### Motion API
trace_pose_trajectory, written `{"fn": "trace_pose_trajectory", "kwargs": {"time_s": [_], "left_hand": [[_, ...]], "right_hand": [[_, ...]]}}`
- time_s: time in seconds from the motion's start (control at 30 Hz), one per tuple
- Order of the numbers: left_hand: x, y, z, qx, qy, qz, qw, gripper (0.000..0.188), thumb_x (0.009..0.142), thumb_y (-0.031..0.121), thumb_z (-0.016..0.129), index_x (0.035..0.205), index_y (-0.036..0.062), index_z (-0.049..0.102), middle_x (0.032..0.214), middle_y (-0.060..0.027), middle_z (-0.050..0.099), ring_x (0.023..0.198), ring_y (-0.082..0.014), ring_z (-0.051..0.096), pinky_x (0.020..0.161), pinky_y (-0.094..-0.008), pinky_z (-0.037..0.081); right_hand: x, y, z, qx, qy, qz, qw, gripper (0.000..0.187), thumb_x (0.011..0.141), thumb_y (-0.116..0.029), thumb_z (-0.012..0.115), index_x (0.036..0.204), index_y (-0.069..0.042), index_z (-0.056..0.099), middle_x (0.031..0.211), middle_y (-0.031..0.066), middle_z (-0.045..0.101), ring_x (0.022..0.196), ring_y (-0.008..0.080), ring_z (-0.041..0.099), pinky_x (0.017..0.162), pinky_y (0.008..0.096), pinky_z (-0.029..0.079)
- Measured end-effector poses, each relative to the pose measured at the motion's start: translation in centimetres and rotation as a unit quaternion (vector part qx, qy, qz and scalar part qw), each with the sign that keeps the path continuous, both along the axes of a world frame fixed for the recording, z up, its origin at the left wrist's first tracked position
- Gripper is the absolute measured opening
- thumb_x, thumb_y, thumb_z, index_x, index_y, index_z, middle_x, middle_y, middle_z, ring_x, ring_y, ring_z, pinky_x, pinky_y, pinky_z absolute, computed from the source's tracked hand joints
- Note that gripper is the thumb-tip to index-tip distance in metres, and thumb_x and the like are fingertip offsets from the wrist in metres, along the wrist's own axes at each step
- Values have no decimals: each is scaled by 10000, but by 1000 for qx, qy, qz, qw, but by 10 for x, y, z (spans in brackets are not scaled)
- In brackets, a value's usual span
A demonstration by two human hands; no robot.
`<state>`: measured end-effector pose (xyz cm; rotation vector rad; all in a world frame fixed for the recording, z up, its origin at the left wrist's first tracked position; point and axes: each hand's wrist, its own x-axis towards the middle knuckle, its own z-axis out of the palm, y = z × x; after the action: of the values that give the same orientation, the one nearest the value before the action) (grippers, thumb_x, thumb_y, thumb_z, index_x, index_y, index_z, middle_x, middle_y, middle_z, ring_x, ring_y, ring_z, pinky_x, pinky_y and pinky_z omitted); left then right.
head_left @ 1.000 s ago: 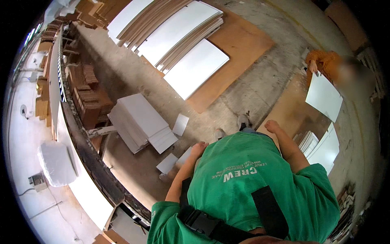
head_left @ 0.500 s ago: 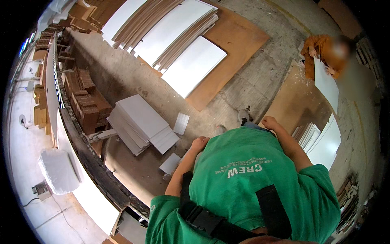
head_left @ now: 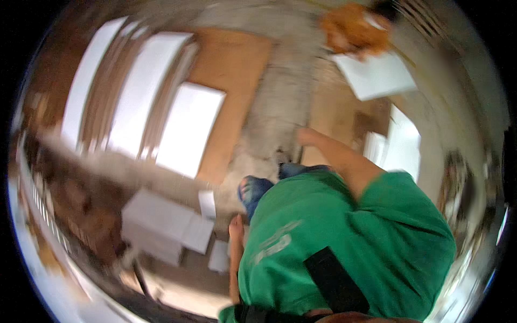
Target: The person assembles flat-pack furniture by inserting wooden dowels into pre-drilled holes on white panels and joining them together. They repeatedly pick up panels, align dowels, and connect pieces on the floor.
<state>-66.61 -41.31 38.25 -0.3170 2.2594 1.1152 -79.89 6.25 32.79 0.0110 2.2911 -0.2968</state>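
Far to the left, glossy white boards with brown edges (head_left: 148, 91) lie in long stacks on a brown sheet (head_left: 237, 81) over the concrete floor (head_left: 280, 81). Below them sits a low pile of plain, pale grey rectangular panels (head_left: 156, 218), its upper layers slightly offset. Just right of the pile are a small pale piece (head_left: 207, 203) and, lower, a small grey panel (head_left: 218, 256), both flat on the floor. The wearer's left hand (head_left: 236, 226) hangs near that small panel; blur hides its fingers, so its grip cannot be told. Next comes a green shirt (head_left: 323, 242) with pale lettering, too smeared to read. The right hand (head_left: 306, 135), well apart from the left, is beside a brown board (head_left: 336, 89); its grip is also unclear. Farther right, a person in orange-brown (head_left: 353, 29) bends over a tilted white panel (head_left: 377, 78), above another large white panel (head_left: 405, 142).
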Motion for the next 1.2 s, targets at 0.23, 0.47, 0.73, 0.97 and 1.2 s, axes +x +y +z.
{"fn": "trace_pose_trajectory", "kwargs": {"time_s": [0.23,0.47,0.73,0.97,1.2], "left_hand": [[-64,28,-22,-65,-91,-190,975,401,873,373,431,989,8,550,902,-195,597,807,-333,574,715,-379,444],[-216,14,-31,-91,-109,-194,971,458,875,386,434,1132,12,492,977,-201,586,849,-304,576,766,-358,449],[-241,73,-124,-54,-160,-127,977,591,783,498,515,1238,133,418,1306,-175,350,1193,-381,318,931,-480,330],[-259,127,-151,-147,-170,45,973,459,746,446,577,1097,151,540,1276,-131,382,1179,-367,317,944,-495,279],[-265,192,-150,-147,-179,96,968,416,733,408,612,1048,141,559,1249,-129,406,1170,-374,325,944,-503,268]], "right_hand": [[-117,-113,20,-77,46,-208,974,233,742,-173,515,836,0,640,869,205,609,796,344,589,679,449,462],[-210,-220,-16,-226,30,-29,973,277,708,-265,600,877,-47,629,859,168,614,773,325,584,673,440,454],[-333,-178,-126,-54,29,-91,994,613,682,-450,674,1079,-1,545,1035,185,581,973,295,554,824,362,434],[-470,-236,-280,-29,86,-12,996,907,653,-533,667,1287,9,311,1270,244,380,1180,330,386,951,406,346],[-539,-267,-368,-153,7,-31,988,1018,590,-590,687,1313,-4,275,1246,238,415,1158,324,421,945,410,374]]}}
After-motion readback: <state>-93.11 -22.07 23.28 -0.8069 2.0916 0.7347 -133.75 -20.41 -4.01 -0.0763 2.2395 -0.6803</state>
